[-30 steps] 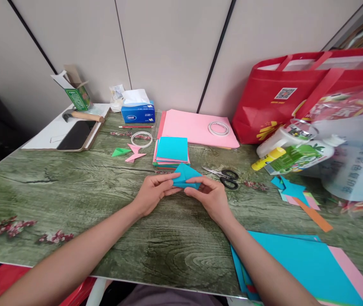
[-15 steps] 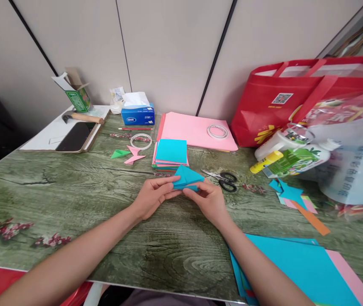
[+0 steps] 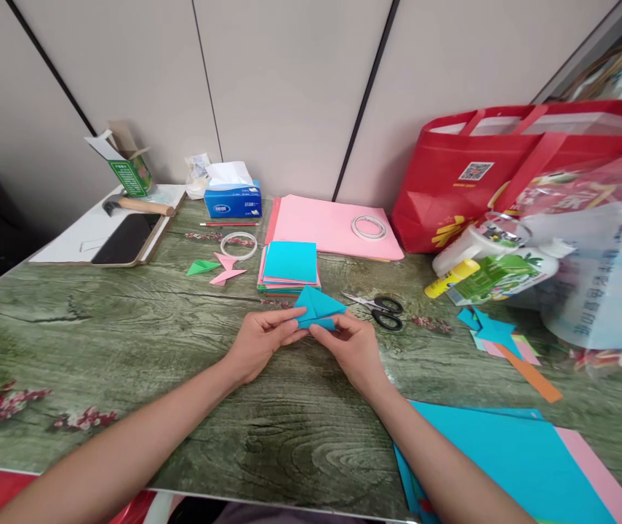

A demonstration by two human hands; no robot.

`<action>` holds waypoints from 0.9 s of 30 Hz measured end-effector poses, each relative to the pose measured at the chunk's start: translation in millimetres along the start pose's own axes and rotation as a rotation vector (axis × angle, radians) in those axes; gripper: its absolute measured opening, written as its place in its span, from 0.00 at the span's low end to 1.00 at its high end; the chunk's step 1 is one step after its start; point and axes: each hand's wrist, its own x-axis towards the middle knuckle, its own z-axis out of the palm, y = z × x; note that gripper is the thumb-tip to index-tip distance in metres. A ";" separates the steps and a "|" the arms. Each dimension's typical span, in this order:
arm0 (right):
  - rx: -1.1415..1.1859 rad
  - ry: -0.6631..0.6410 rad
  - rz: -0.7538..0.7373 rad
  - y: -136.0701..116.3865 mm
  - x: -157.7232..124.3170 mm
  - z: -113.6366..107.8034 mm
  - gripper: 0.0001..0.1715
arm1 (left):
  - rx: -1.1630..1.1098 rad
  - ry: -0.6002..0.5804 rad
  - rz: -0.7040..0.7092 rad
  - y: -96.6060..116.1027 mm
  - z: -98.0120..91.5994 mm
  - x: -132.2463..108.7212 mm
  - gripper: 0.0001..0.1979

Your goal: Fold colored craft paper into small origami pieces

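Observation:
A folded piece of blue paper (image 3: 316, 307) is held between both hands above the table, its pointed top facing away from me and a folded strip along its near edge. My left hand (image 3: 261, 338) pinches its left end between thumb and fingers. My right hand (image 3: 353, 342) grips the right end, thumb on the near strip and fingers behind. Just beyond lies a stack of square coloured paper (image 3: 290, 262), blue on top. To the right are black-handled scissors (image 3: 381, 309), blades slightly apart. Folded pink paper (image 3: 228, 269) and folded green paper (image 3: 201, 268) lie to the left.
Behind are pink sheets (image 3: 321, 222), a tape roll (image 3: 238, 246), a tissue box (image 3: 233, 202) and a phone (image 3: 128, 239) beside a hammer (image 3: 141, 204). On the right stand a red bag (image 3: 452, 167), a glue stick (image 3: 452, 278), paper scraps (image 3: 493, 331) and large blue sheets (image 3: 507, 451).
The near strip of the blue paper now lies flatter against the folded body, with my right thumb pressing on it. The view has shifted slightly.

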 end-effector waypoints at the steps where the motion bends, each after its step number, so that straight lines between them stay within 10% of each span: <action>1: 0.026 -0.002 0.008 0.3 0.0 0.4 0.07 | 0.002 0.002 0.006 -0.3 -0.2 0.3 0.14; 11: 0.436 0.024 0.223 4.4 3.7 1.2 0.16 | 0.042 0.052 -0.004 0.3 -2.0 3.0 0.14; 27: 0.462 0.011 0.235 0.0 4.3 1.2 0.15 | 0.040 0.089 -0.041 4.8 -0.1 1.1 0.13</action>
